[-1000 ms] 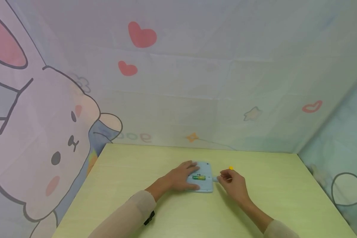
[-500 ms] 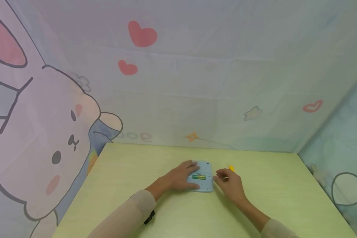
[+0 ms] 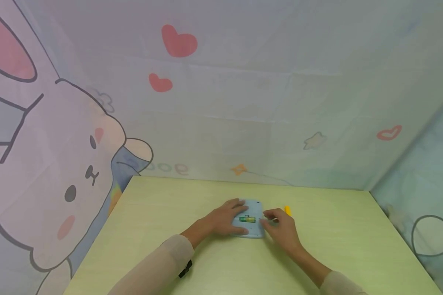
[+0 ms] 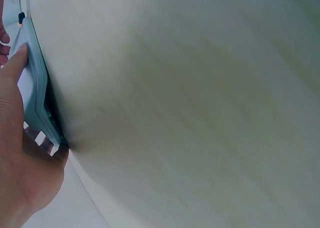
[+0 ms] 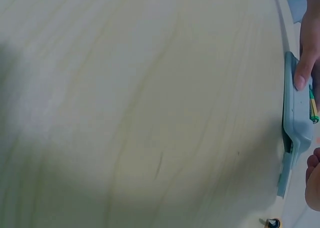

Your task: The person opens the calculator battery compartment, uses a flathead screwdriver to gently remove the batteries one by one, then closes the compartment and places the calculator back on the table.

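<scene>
A light-blue flat device (image 3: 254,228), rounded at the corners, lies on the table with a green battery (image 3: 247,220) showing in its face. My left hand (image 3: 223,220) holds the device's left end, thumb and a finger spread over its face; the left wrist view shows another finger round the end edge. At the opposite end, my right hand (image 3: 283,231) has bent fingers close to the edge, thumb near the forefinger. Whether something small sits between them is hidden. In the right wrist view a thin light-blue strip (image 5: 283,175) sticks out beyond the device, below the right hand (image 5: 313,183).
Behind the right hand lies a yellow-handled object (image 3: 288,210), partly covered. A black-and-orange round end (image 5: 272,223) shows at the bottom of the right wrist view. Printed cloth (image 3: 221,102) hangs behind the pale-green table (image 3: 162,196).
My right hand has moved left to the device's edge, covering the light-blue strip and uncovering more of the yellow-handled object. The left hand and the device have stayed put.
</scene>
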Motion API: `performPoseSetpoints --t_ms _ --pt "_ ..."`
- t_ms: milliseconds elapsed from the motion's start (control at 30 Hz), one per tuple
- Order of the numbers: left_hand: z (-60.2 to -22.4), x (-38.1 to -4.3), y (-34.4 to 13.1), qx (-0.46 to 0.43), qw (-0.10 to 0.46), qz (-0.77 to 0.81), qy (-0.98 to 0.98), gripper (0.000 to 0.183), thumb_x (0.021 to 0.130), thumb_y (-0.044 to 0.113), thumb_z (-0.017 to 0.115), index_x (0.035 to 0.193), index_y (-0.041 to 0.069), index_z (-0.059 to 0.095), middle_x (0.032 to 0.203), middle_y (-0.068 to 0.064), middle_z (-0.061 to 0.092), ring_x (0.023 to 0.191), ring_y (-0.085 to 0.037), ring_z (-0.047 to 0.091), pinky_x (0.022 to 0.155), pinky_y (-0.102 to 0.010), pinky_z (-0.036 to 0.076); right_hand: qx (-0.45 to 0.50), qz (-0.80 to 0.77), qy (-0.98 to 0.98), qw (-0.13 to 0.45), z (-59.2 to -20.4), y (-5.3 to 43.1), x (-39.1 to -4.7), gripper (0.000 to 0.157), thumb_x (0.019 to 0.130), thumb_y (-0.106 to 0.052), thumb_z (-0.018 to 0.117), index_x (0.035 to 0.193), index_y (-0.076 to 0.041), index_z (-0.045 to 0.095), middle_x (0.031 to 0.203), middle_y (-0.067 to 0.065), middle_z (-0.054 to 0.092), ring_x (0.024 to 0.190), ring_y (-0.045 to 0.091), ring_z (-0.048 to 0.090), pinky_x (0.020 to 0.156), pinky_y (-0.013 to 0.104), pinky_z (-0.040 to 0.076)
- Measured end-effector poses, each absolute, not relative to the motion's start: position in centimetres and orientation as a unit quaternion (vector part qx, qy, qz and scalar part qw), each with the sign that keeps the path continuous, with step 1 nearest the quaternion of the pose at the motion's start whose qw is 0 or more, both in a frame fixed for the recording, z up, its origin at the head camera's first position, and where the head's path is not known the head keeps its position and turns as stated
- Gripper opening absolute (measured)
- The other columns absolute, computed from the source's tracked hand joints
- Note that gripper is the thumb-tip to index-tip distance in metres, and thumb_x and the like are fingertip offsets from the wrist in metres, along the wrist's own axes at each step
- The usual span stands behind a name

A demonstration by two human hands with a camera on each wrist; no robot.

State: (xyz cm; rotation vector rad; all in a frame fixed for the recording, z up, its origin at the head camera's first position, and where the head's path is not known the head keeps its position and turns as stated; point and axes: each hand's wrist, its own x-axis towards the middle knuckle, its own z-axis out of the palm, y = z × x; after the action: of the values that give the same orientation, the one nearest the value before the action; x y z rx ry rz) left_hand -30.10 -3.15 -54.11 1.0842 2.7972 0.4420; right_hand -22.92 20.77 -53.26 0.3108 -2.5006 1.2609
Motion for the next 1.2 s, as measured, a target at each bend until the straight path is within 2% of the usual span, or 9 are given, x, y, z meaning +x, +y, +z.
performPoseSetpoints --t_ms 200,667,1200 --pt "-54.1 -30.1 -3.1 0.355 0.058 0.144 0.922 0.086 0.085 0.075 0.054 0.156 0.030 0.033 0.163 0.007 0.021 0.151 -0.019 0.015 0.112 -0.043 0.034 0.121 0.420 -0.884 0.165 -53.2 20.2 -23.3 0.026 0.084 -0.014 0.080 0.107 -0.005 0.073 0.101 0.005 0.068 0.094 0.019 0.064 0.084 0.041 0.054" --pt "-53.7 -29.9 -3.2 0.360 0.055 0.141 0.921 0.086 0.086 0.075 0.053 0.156 0.028 0.033 0.163 0.006 0.022 0.151 -0.020 0.015 0.112 -0.046 0.034 0.147 0.384 -0.899 0.150 -53.4 19.7 -23.9 0.027 0.086 -0.023 0.079 0.109 -0.009 0.074 0.104 0.000 0.065 0.100 0.015 0.063 0.087 0.040 0.054" --pt "-54.1 -30.1 -3.2 0.360 0.049 0.138 0.921 0.088 0.085 0.078 0.050 0.156 0.029 0.033 0.163 0.006 0.023 0.151 -0.019 0.015 0.111 -0.044 0.036 0.167 0.341 -0.911 0.163 -53.7 19.4 -24.4 0.016 0.084 -0.019 0.081 0.098 -0.012 0.076 0.101 -0.003 0.063 0.101 0.018 0.057 0.090 0.041 0.049"
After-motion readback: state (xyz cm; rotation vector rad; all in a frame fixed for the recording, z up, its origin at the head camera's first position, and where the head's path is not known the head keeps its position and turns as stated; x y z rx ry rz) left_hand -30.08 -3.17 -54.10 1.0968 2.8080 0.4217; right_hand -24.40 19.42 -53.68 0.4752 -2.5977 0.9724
